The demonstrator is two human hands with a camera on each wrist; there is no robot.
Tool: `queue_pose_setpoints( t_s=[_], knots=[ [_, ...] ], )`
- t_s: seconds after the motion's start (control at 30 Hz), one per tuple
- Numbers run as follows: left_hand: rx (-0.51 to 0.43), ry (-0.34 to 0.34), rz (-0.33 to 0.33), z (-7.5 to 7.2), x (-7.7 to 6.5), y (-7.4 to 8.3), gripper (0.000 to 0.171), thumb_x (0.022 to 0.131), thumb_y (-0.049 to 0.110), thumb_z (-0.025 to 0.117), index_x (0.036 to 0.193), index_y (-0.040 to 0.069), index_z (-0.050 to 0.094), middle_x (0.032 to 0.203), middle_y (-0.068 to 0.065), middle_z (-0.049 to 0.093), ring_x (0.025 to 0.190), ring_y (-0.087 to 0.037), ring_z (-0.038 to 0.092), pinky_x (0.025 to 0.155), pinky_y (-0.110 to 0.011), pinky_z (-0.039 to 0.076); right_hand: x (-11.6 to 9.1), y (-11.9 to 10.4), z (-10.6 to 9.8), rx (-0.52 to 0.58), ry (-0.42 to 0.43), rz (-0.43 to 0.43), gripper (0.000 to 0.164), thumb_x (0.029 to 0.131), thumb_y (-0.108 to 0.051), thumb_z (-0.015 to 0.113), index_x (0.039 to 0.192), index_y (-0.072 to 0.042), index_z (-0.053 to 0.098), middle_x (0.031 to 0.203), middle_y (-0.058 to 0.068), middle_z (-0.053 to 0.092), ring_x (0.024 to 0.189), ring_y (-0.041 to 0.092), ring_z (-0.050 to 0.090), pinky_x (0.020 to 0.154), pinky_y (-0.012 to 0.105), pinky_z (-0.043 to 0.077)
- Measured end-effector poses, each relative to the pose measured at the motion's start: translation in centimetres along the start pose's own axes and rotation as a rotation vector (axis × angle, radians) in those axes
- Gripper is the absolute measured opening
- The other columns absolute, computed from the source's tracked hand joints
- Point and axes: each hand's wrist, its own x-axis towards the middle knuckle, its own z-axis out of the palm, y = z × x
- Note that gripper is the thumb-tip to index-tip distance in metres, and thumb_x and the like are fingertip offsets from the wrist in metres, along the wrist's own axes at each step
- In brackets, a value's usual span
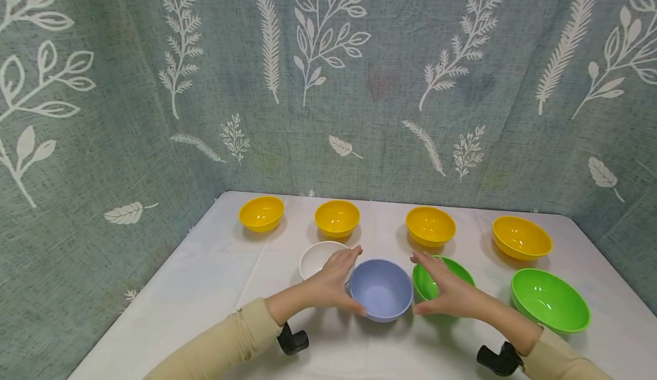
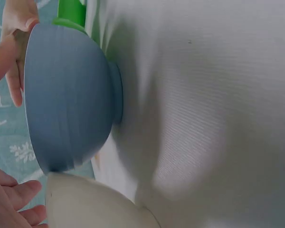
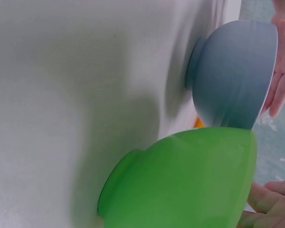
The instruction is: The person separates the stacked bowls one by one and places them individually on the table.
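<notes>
A periwinkle-blue bowl [image 1: 381,291] stands upright on the white cloth between the two hands. My left hand [image 1: 332,284] is at its left side, thumb by the near rim and fingers reaching past the white bowl [image 1: 314,259], which it partly hides. On the other side, my right hand [image 1: 447,290] has thumb and fingers spread, in front of a green bowl [image 1: 422,277] that it partly covers. The left wrist view shows the blue bowl [image 2: 69,99] meeting the white bowl [image 2: 90,204] at the rim. In the right wrist view the green bowl [image 3: 190,180] overlaps the blue one.
Another green bowl [image 1: 550,300] stands at the right, beside the right forearm. Along the back is a row of yellow bowls: far left [image 1: 262,214], centre left [image 1: 337,218], centre right [image 1: 430,226] and right [image 1: 521,237]. A leaf-patterned curtain [image 1: 380,83] hangs behind the table.
</notes>
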Motion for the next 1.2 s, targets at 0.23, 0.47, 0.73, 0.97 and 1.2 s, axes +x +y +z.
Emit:
queue_pose_setpoints(
  t_s=[0.23,0.47,0.73,0.97,1.2],
  knots=[
    [0.089,-0.039,0.008,0.7,1.0,0.8,0.121,0.059,0.049,0.081,0.146,0.004,0.012,0.151,-0.012,0.019,0.139,-0.029,0.014,0.111,-0.047,0.017,-0.8,0.2,-0.6,-0.046,0.012,0.017,0.098,0.068,-0.034,0.079,0.14,0.006,0.026,0.145,0.029,0.02,0.13,0.052,0.015,0.099,0.067,0.017],
    [0.102,-0.08,0.015,0.9,1.5,1.7,0.12,0.06,0.05,0.08,0.147,0.005,0.01,0.151,-0.009,0.021,0.135,-0.025,0.022,0.11,-0.043,0.023,-1.7,0.9,-1.0,-0.09,0.075,-0.057,0.087,0.07,-0.034,0.077,0.136,0.005,0.035,0.143,0.026,0.025,0.129,0.05,0.018,0.099,0.068,0.011],
    [0.161,-0.119,-0.003,1.2,1.8,2.0,0.12,0.06,0.054,0.078,0.146,0.002,0.013,0.151,-0.01,0.02,0.135,-0.026,0.022,0.11,-0.042,0.018,-2.8,1.2,-1.6,-0.156,0.109,-0.03,0.083,0.073,-0.039,0.073,0.136,0.001,0.037,0.143,0.026,0.024,0.128,0.054,0.014,0.101,0.066,0.009],
    [0.276,-0.128,0.023,1.7,1.9,1.9,0.122,0.059,0.064,0.073,0.145,0.0,0.015,0.151,-0.012,0.018,0.134,-0.027,0.023,0.109,-0.04,0.019,-3.5,1.8,-1.9,-0.265,0.127,-0.003,0.083,0.074,-0.044,0.07,0.136,0.001,0.038,0.144,0.024,0.024,0.128,0.054,0.014,0.099,0.069,0.009],
    [0.323,-0.132,0.054,1.6,2.1,2.1,0.121,0.06,0.066,0.071,0.144,-0.002,0.016,0.15,-0.014,0.021,0.132,-0.027,0.026,0.108,-0.041,0.021,-3.9,2.3,-2.3,-0.312,0.146,0.044,0.082,0.077,-0.045,0.067,0.138,0.001,0.035,0.145,0.025,0.021,0.13,0.053,0.01,0.101,0.068,0.003]
  ],
)
